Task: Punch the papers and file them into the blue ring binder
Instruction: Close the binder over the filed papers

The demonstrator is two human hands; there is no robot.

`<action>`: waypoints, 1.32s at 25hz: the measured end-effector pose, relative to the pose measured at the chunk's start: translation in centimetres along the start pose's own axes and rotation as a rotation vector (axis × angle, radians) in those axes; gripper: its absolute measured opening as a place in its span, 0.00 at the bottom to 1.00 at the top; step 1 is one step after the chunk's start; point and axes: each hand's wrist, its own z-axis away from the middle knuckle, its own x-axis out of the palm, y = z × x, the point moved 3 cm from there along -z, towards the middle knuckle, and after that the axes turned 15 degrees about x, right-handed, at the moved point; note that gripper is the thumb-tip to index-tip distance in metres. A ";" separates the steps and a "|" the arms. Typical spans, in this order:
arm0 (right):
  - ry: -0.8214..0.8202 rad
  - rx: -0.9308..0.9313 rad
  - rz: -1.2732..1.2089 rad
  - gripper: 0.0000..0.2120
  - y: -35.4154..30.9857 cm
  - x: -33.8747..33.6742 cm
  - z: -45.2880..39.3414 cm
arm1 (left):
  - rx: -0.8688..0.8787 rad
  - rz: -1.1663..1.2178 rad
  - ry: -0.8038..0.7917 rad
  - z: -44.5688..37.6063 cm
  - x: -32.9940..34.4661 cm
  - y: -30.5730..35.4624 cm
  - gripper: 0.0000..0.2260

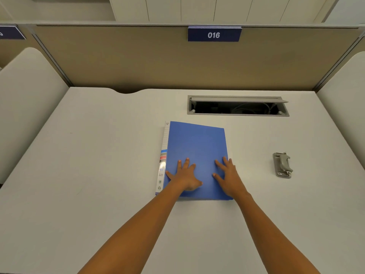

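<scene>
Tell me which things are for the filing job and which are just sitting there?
For the job:
blue ring binder, closed, left hand and right hand flat on it
hole punch

Just there:
number sign 016
cable hatch

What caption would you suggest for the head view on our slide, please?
Both hands, left and right, rest flat on the closed blue ring binder; a hole punch sits to its right.

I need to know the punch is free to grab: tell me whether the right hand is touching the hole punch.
Apart. The head view shows the right hand flat on the blue ring binder, with bare desk between it and the hole punch.
</scene>
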 end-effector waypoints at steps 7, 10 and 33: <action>-0.034 -0.092 0.221 0.45 -2.4 3.6 1.0 | -0.061 -0.043 0.071 0.6 -0.3 -2.9 0.37; -0.026 -0.175 0.269 0.51 -4.3 5.8 1.3 | -0.133 -0.035 0.130 1.5 -0.6 -5.2 0.36; -0.226 -0.472 0.443 0.52 -24.9 18.2 -1.0 | -0.313 0.024 0.243 8.6 -8.8 -28.4 0.52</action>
